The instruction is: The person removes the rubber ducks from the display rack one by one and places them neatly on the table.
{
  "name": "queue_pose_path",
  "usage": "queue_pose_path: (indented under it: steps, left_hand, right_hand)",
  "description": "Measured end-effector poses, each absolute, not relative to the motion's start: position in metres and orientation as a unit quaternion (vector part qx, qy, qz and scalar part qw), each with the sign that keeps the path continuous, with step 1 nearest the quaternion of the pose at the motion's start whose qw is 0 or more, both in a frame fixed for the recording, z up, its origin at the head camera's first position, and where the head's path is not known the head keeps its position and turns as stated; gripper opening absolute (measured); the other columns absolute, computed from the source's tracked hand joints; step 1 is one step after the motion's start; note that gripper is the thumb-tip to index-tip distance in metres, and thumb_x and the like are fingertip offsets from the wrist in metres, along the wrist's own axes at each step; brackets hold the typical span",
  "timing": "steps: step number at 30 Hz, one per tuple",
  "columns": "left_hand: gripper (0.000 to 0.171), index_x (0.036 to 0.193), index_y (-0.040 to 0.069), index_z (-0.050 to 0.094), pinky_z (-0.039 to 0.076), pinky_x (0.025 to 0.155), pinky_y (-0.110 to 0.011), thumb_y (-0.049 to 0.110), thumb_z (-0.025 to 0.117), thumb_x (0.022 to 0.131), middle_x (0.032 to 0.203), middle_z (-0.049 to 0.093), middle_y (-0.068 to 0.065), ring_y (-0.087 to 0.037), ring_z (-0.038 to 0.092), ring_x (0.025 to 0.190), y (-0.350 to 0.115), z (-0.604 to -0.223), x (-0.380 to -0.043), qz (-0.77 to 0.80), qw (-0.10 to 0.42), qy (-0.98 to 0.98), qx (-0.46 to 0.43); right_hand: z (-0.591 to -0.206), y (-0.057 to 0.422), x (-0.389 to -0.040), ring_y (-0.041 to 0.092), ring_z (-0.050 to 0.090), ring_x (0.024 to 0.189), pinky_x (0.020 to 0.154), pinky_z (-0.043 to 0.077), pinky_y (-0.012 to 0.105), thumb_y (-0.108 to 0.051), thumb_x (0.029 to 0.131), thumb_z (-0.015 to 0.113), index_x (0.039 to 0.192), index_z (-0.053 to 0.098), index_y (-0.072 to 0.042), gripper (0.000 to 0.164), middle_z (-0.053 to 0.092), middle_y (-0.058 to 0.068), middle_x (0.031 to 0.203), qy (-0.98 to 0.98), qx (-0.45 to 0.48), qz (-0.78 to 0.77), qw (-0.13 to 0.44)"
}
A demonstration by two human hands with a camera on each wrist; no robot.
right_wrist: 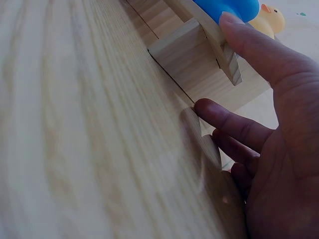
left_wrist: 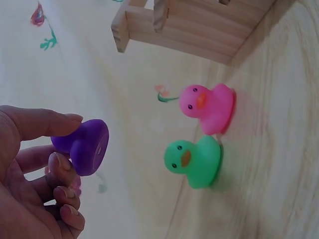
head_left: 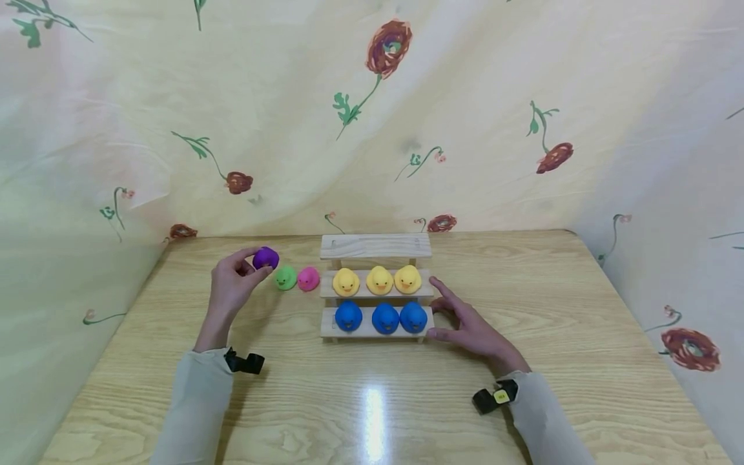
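Note:
Between thumb and fingers, my left hand (head_left: 234, 279) pinches a purple rubber duck (head_left: 265, 258) above the table, its flat base tilted sideways in the left wrist view. Just right of it, a green duck (head_left: 285, 278) and a pink duck (head_left: 308, 279) stand on the table. A three-tier wooden rack (head_left: 376, 246) carries three yellow ducks (head_left: 380, 281) on its middle tier and three blue ducks (head_left: 385, 319) on the lowest. At the rack's right end rests my right hand (head_left: 473, 328), fingers spread; its thumb is by the lowest board's edge, and whether it touches is unclear.
The rack's top tier holds no duck. Wood-grain table (head_left: 325, 400) surrounds the rack, with a bright light reflection in front. Flower-patterned cloth (head_left: 290, 97) hangs behind the table and along both sides. Each wrist wears a black strap with a small camera.

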State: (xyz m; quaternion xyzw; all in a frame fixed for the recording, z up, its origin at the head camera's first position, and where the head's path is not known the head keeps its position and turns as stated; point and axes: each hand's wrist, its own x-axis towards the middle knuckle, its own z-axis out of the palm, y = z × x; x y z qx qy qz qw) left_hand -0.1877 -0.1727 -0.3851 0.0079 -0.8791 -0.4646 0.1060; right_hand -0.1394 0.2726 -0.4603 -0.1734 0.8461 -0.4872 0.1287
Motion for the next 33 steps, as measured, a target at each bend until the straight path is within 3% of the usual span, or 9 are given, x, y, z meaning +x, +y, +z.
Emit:
queue_pose_path:
  steps: [33]
  left_hand:
    - [0.05, 0.136, -0.002, 0.058, 0.037, 0.05, -0.022, 0.009, 0.07, 0.089, 0.068, 0.051, 0.004, -0.006, 0.045, 0.057, -0.201, -0.432, -0.2, -0.45, -0.01, -0.892, 0.045]
  right_hand:
    - [-0.463, 0.274, -0.141, 0.038, 0.052, 0.13, 0.114, 0.029, 0.068, -0.027, 0.093, 0.071, 0.161, 0.012, -0.035, 0.09, 0.058, 0.017, 0.137, 0.855, -0.177, -0.471, 0.123]
